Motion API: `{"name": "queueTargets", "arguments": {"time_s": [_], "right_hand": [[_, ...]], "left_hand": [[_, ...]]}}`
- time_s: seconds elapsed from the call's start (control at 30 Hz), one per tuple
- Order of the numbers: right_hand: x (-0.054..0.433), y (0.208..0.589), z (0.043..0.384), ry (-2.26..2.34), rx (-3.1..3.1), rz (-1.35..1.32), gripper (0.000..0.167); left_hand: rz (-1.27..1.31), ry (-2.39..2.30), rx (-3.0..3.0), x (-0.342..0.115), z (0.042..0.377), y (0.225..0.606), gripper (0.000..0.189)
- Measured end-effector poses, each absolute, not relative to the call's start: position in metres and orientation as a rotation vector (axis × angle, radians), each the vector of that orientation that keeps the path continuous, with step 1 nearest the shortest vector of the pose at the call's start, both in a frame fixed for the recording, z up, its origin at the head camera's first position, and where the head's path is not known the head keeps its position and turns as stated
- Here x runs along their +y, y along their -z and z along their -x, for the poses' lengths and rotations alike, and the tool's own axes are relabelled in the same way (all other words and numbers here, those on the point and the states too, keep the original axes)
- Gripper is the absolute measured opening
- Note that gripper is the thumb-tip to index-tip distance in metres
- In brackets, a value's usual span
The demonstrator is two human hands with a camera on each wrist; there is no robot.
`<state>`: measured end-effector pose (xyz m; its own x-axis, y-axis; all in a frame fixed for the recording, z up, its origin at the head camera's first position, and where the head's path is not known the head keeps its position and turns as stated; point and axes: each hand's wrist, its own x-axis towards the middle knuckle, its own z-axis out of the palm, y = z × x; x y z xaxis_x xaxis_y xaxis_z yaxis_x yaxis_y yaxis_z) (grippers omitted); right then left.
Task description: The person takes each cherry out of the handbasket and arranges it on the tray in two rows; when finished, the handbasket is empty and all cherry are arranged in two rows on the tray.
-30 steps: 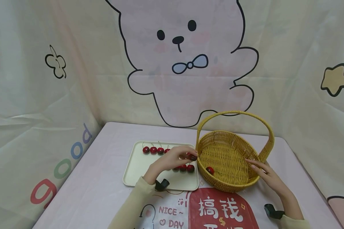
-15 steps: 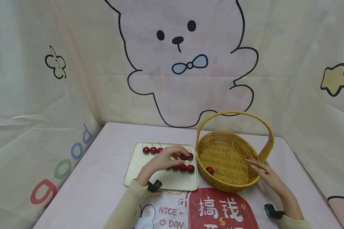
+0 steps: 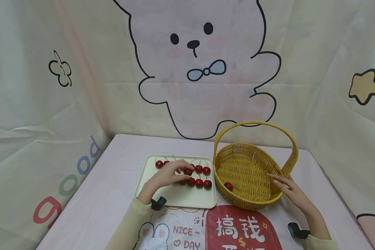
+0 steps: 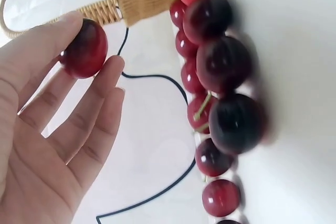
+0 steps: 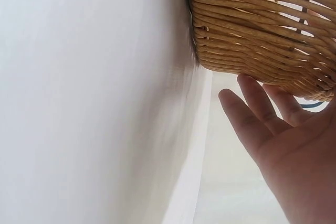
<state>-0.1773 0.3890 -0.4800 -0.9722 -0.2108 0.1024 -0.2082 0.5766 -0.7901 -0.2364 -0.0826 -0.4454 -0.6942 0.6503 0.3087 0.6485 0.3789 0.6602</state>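
My left hand (image 3: 168,173) is over the cream tray (image 3: 175,199); its thumb and forefinger pinch a dark red cherry (image 4: 86,51), the other fingers loosely spread. Below and beside it, cherries (image 3: 199,183) with stems lie in two rows on the tray; the hand hides part of both. My right hand (image 3: 295,196) rests at the right rim of the yellow wicker basket (image 3: 250,166). Two of its digits reach over the rim, while other fingers extend along the outside of the weave in the right wrist view. One cherry (image 3: 228,186) lies at the basket's left inside.
The basket's tall arched handle (image 3: 256,123) rises above it. Basket and tray stand almost side by side on a pale tablecloth (image 3: 90,208) with a red printed patch (image 3: 240,225) at the front. A printed curtain (image 3: 200,104) hangs behind the table.
My left hand has moved left across the tray with the cherry, away from the basket, uncovering cherries at the rows' right end. My right hand and the basket have stayed put.
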Motion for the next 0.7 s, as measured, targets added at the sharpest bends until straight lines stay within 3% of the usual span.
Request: {"name": "queueTargets", "arguments": {"time_s": [0.7], "right_hand": [[0.391, 0.482, 0.178, 1.387, 2.798, 0.381, 0.038]], "left_hand": [[-1.082, -1.111, 2.762, -0.131, 0.246, 0.461, 0.036]]}}
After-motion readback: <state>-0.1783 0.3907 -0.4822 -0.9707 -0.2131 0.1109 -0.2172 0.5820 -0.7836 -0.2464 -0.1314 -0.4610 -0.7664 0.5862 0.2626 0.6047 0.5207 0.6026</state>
